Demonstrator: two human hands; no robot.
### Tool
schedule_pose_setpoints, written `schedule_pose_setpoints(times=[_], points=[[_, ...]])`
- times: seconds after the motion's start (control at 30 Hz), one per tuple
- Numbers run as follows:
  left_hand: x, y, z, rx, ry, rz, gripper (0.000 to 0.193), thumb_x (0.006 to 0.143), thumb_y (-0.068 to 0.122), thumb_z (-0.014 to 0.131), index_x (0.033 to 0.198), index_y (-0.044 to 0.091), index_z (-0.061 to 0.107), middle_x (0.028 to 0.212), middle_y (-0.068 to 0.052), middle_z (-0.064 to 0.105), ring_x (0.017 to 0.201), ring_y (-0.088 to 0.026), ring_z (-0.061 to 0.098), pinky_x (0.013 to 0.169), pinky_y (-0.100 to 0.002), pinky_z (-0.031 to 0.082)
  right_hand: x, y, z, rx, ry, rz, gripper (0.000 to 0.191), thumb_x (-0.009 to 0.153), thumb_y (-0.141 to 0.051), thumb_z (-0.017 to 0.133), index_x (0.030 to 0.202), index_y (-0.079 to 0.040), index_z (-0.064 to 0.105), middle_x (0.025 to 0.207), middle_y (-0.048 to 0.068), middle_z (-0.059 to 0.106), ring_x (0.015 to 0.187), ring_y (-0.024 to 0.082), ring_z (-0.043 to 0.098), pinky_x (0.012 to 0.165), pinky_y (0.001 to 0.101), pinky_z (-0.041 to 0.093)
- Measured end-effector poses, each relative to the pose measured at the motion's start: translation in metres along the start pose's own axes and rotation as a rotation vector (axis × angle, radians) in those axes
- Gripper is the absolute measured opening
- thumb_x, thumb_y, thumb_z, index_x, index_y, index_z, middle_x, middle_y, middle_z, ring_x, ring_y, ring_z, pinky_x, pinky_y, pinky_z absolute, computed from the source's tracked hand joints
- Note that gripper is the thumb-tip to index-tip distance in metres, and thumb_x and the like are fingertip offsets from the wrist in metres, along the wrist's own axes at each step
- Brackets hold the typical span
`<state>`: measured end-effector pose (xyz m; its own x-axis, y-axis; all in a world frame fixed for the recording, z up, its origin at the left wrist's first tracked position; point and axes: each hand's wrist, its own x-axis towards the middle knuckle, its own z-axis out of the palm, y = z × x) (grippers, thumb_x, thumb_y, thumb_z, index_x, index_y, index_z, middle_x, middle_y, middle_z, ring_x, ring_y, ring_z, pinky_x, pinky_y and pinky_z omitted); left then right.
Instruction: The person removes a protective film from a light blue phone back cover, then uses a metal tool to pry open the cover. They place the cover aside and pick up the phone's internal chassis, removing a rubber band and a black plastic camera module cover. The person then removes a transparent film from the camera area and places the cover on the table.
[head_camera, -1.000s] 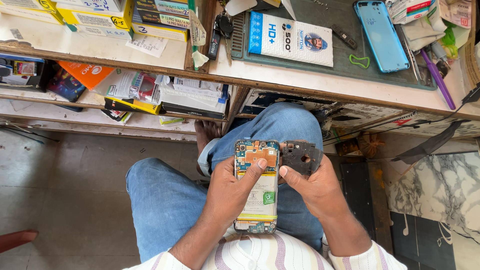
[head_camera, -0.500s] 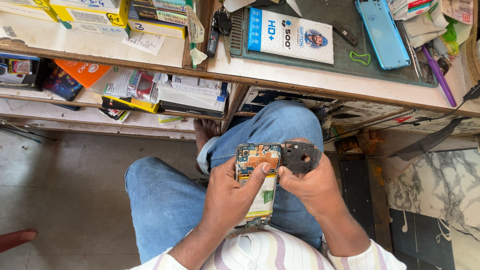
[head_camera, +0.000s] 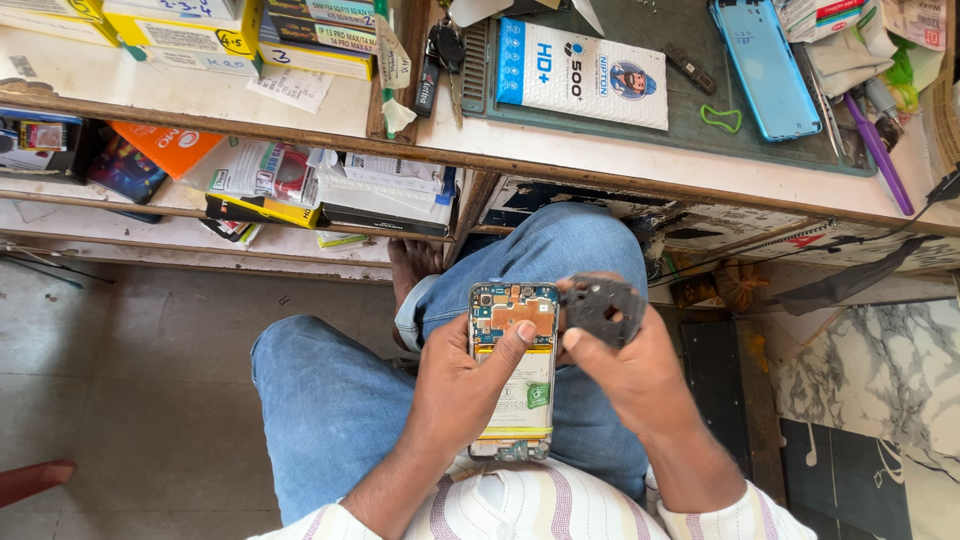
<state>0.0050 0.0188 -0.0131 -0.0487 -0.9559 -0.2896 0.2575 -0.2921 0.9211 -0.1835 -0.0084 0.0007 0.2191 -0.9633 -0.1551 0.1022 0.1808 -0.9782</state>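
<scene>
Our left hand (head_camera: 470, 385) has its grip closed around one opened phone (head_camera: 515, 370) over our lap, back cover already off, one circuit board and one battery exposed. Beside it, our right hand (head_camera: 630, 375) pinches one dark plastic cover plate (head_camera: 600, 308), lifted clear of the board. On the counter (head_camera: 600, 165) lies one blue back cover (head_camera: 765, 65).

The tabletop (head_camera: 620, 150) carries a dark green mat (head_camera: 700, 95), with a blue-and-white packet (head_camera: 585, 75) and a blue phone back cover (head_camera: 765, 65) on it. Yellow boxes (head_camera: 250, 30) and a key bunch (head_camera: 440, 55) lie alongside.
</scene>
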Motion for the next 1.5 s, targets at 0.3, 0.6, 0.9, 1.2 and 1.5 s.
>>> schedule_pose_setpoints(times=[0.3, 0.6, 0.9, 1.2, 1.5], points=[[0.004, -0.008, 0.0, -0.154, -0.041, -0.123, 0.031, 0.095, 0.031, 0.068, 0.107, 0.003, 0.073, 0.08, -0.007, 0.076, 0.065, -0.009, 0.072, 0.056, -0.025, 0.059, 0.003, -0.01, -0.025, -0.103, 0.062, -0.195, 0.027, 0.101, -0.005, 0.058, 0.126, -0.003, 0.047, 0.111, 0.021, 0.071, 0.089, 0.019, 0.072, 0.065, 0.0319, 0.065], [0.004, -0.006, -0.001, -0.156, -0.058, -0.153, 0.032, 0.094, 0.031, 0.069, 0.106, 0.001, 0.073, 0.077, -0.008, 0.076, 0.061, -0.009, 0.071, 0.052, -0.025, 0.058, 0.0, -0.007, -0.042, 0.065, 0.086, -0.072, 0.028, 0.101, -0.004, 0.062, 0.127, 0.005, 0.067, 0.106, 0.015, 0.07, 0.08, 0.016, 0.063, 0.056, 0.0285, 0.056], [0.006, -0.008, 0.002, -0.166, -0.073, -0.201, 0.034, 0.093, 0.033, 0.07, 0.107, 0.002, 0.073, 0.078, -0.007, 0.076, 0.063, -0.009, 0.071, 0.054, -0.025, 0.059, -0.001, -0.011, -0.046, 0.375, -0.108, -0.014, 0.054, 0.104, -0.005, 0.052, 0.155, 0.009, 0.04, 0.116, 0.019, 0.062, 0.088, 0.018, 0.059, 0.061, 0.0292, 0.052], [0.005, -0.009, 0.002, -0.204, -0.153, -0.182, 0.04, 0.096, 0.038, 0.064, 0.116, 0.004, 0.068, 0.082, -0.006, 0.074, 0.068, -0.008, 0.071, 0.058, -0.025, 0.059, -0.008, -0.016, -0.042, 0.481, -0.294, -0.032, 0.083, 0.091, -0.004, 0.066, 0.165, 0.011, 0.032, 0.118, 0.017, 0.061, 0.089, 0.017, 0.058, 0.068, 0.0265, 0.048], [0.004, -0.014, -0.003, -0.173, -0.179, -0.084, 0.06, 0.104, 0.053, 0.04, 0.115, 0.002, 0.068, 0.1, -0.006, 0.072, 0.089, -0.009, 0.065, 0.08, -0.026, 0.054, -0.012, -0.025, -0.022, -0.09, -0.066, -0.109, 0.053, 0.094, 0.007, 0.061, 0.146, 0.007, 0.054, 0.114, 0.012, 0.06, 0.084, 0.01, 0.062, 0.063, 0.0235, 0.058]])
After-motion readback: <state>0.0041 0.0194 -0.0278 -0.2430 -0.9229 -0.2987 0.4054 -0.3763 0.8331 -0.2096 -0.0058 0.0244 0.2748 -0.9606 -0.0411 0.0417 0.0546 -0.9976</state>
